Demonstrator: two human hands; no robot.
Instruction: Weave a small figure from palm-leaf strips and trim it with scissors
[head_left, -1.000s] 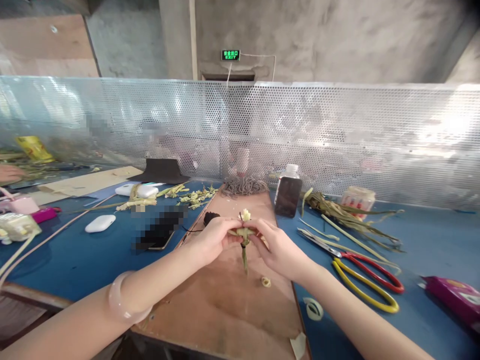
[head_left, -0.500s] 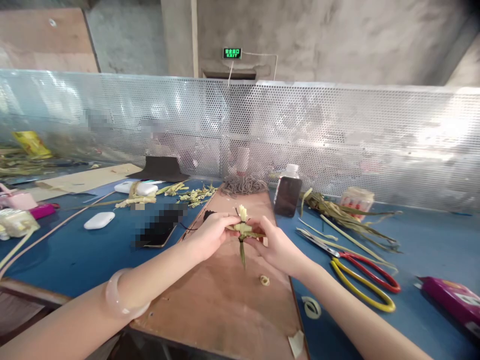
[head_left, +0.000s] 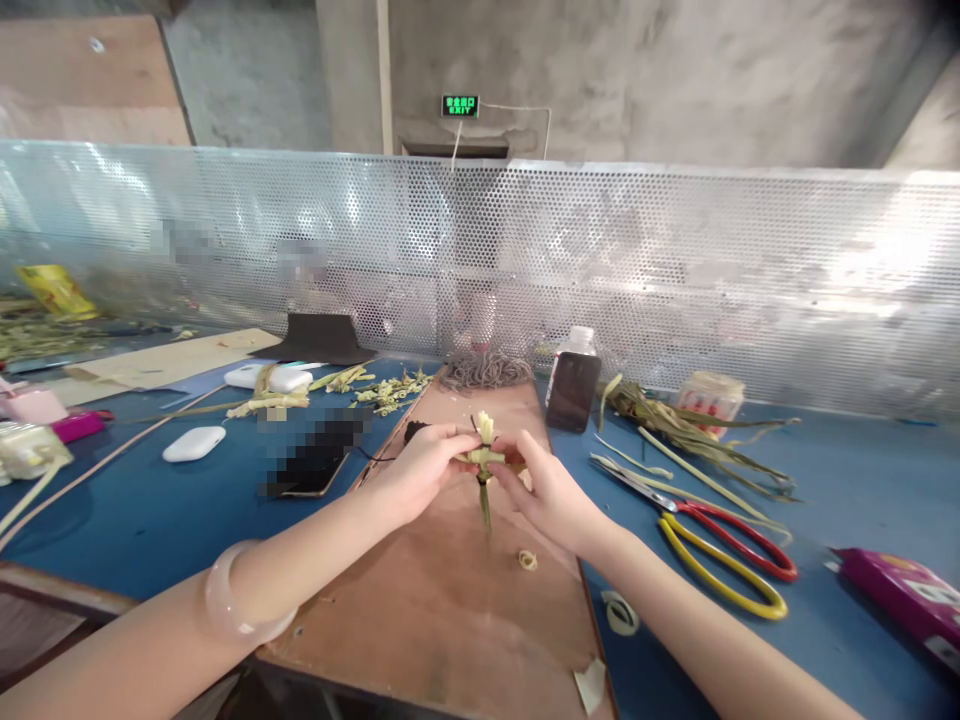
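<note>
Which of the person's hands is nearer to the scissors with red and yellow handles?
Right. The right hand is left of the scissors, at one side of the plant-strip piece; the left hand is farther off, at the piece's opposite side.

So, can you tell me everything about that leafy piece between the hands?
The leafy piece looks made of plant strips: a pale tuft on top, a light-green band across, a dark tie beneath and a green tail pointing down. It is held roughly upright in the grip of the left hand and right hand, over the brown board. Finer detail is unclear.
</note>
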